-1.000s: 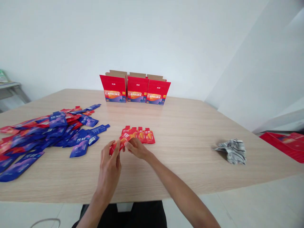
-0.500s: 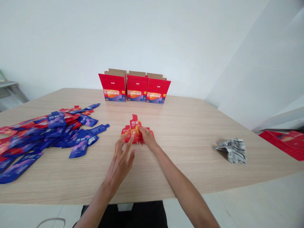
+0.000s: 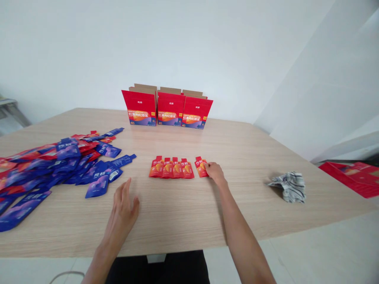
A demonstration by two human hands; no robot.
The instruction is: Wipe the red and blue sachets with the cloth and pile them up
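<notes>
My right hand grips the lower right side of a red pouch, which lies on or just above the table at the right end of a row. To its left, several red pouches lie side by side, overlapping, with their spouts pointing away from me. My left hand hovers over the table with its fingers apart and nothing in them. Nearest to it is a blue pouch at the edge of a heap of mixed blue and red pouches.
Three red cartons with raised flaps stand at the back: a left carton, a middle carton and a right carton. A crumpled striped cloth lies on the right. Beyond the table's right edge is a red box.
My right hand has moved right with a red pouch, away from the middle of the row. My left hand has drawn back to the left, leaving the row uncovered.
</notes>
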